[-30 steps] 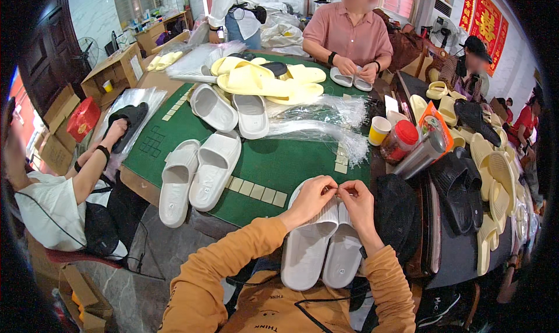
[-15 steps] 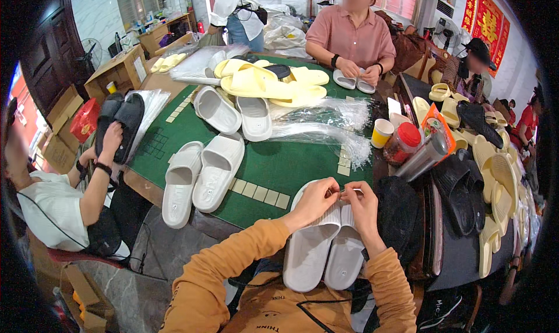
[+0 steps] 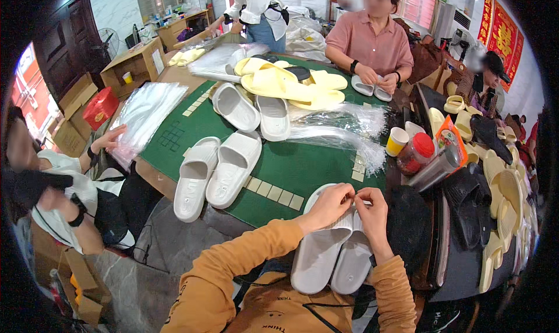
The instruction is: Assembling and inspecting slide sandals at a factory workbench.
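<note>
A pair of light grey slide slippers [image 3: 319,258] rests toes-away in front of me at the near table edge. My left hand [image 3: 333,204] lies over the straps with its fingers pinched together. My right hand [image 3: 371,209] is pinched close beside it, above the right slipper. Whatever is between the fingertips is too small to make out. Another grey slipper pair [image 3: 213,173] stands on the green table mat [image 3: 169,134] to the left, with two more grey slippers [image 3: 236,107] behind it.
Yellow slippers [image 3: 279,84] are piled mid-table beside bundles of clear plastic strands [image 3: 349,138]. A yellow-white cup [image 3: 396,141] and red-lidded jar [image 3: 417,152] stand right, near black slippers [image 3: 463,202]. Co-workers sit at left and across. Plastic bags [image 3: 150,114] lie left.
The view has turned slightly left. The co-worker at left has moved the black slippers off the plastic bags and now reaches to the bags. My hands stay pinched over the grey slippers.
</note>
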A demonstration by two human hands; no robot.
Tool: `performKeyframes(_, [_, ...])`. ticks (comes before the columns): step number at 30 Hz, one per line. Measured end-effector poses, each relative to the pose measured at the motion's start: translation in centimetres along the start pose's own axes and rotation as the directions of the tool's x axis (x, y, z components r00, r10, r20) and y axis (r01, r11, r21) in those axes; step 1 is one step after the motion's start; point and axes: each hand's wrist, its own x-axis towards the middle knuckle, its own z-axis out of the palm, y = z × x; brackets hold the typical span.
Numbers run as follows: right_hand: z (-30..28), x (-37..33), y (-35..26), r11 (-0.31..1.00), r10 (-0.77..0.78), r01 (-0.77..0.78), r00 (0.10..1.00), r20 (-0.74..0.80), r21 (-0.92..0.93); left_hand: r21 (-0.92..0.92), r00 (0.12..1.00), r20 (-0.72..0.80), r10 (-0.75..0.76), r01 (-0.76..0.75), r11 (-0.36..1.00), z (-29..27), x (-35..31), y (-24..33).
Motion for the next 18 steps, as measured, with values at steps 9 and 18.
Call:
performKeyframes(9, [-0.29, 0.12, 0.35, 0.992, 0.077, -0.079, 0.997, 0.023, 0.103, 0.032, 0.999, 0.012, 0.034, -0.035, 0.999, -0.1, -0.01, 0.26])
performKeyframes(18, [-0.67, 0.24, 0.47, 0.912, 0.199, -0.151, 0.976, -0.09, 0.382, 0.056, 0.999, 0.034, -0.001, -0.001, 0.998, -0.19, 0.05, 0.55])
